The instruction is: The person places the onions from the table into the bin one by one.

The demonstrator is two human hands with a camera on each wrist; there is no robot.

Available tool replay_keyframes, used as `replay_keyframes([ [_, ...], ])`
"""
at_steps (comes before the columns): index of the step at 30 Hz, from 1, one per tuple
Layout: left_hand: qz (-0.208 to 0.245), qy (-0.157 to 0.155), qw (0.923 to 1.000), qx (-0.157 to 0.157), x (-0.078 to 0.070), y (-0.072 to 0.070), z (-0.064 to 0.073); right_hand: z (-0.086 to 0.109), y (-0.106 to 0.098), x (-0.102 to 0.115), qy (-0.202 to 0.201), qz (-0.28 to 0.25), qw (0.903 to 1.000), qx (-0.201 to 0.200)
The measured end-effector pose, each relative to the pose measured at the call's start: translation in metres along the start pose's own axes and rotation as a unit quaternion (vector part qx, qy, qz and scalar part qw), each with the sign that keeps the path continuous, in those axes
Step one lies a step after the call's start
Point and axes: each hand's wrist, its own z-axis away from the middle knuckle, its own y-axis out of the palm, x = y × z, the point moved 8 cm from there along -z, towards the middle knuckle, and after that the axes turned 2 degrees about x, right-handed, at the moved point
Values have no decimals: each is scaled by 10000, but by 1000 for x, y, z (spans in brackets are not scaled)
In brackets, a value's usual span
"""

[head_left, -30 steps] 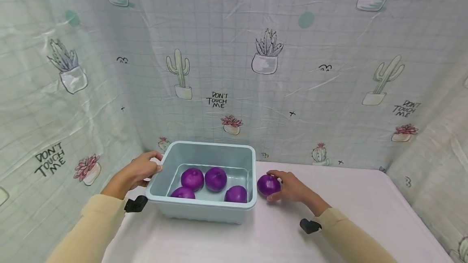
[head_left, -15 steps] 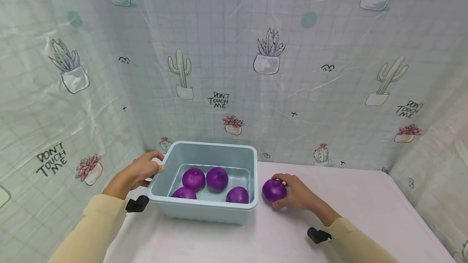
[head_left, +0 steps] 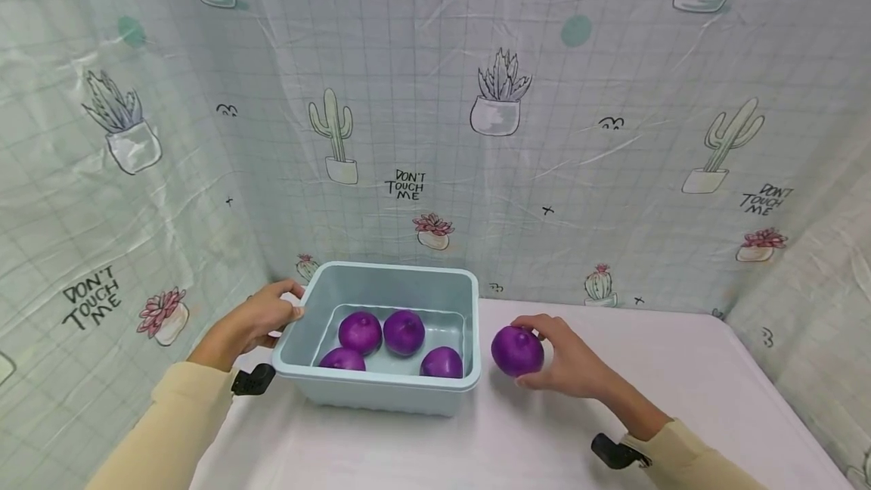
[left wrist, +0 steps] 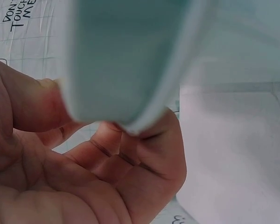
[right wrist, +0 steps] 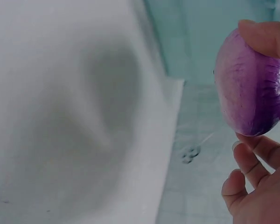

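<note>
My right hand [head_left: 574, 363] holds a purple onion [head_left: 517, 351] between thumb and fingers, just right of a pale blue-grey plastic bin [head_left: 374, 393]. In the right wrist view the onion [right wrist: 247, 88] shows pale streaks, and it is lifted above the table. At the bin's left side my left hand [head_left: 261, 317] grips the rim. The left wrist view has the thumb on one side of the bin's edge [left wrist: 121, 60] and curled fingers beneath it. Several more purple onions [head_left: 404, 333] lie on the bin's floor; the front wall partly hides those nearest me.
The bin stands on a white table [head_left: 435, 452]. Behind it and along both sides hangs a plastic sheet [head_left: 435, 142] printed with cacti and a grid, close to the table's back edge. Black wrist cameras [head_left: 615, 451] sit at both sleeves.
My right hand has moved the onion a little to the right, away from the bin, and raised it. The left hand and the bin stay put.
</note>
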Motion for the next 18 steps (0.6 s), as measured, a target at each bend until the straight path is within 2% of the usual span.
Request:
replay_keyframes([
  [9,27,100,9999,23,-3,-3,3,12,-27,47,-510,-324,9982,7],
  [14,70,98,9999,17,-2,-2,3,4,-37,77,-979,-348,9945,155],
  [18,75,120,9999,32,-1,-1,3,-8,-37,102,-1214,-406,9910,381],
])
